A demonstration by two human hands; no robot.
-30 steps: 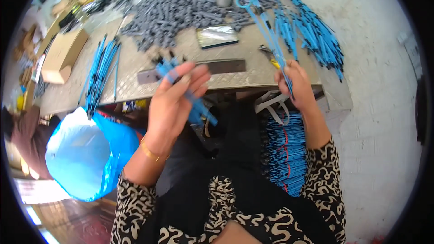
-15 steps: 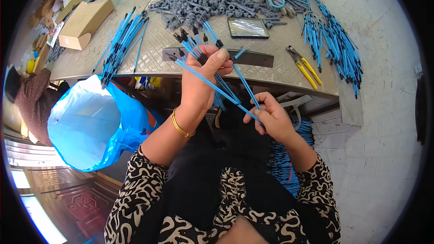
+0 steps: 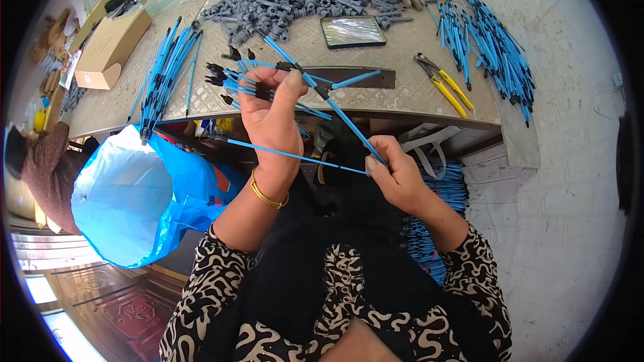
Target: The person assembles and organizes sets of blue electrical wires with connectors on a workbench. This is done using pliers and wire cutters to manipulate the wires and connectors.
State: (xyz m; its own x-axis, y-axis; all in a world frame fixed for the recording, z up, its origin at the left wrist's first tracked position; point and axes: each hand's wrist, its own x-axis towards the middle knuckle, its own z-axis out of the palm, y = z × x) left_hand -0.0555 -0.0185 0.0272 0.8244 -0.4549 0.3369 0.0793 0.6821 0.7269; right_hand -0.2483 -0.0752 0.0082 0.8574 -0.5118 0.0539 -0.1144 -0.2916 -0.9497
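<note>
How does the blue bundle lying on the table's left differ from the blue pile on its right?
The left bundle lies tidy, its rods nearly parallel, overhanging the table edge above the blue bag. The right pile is larger and looser, fanned out and crossing. Both are thin blue rods with dark tips.

The right hand was drawn back from the yellow-handled pliers on the bench and brought down below its edge, where the ends of two blue rods were pinched. The bundle in the left hand was fanned out.
</note>
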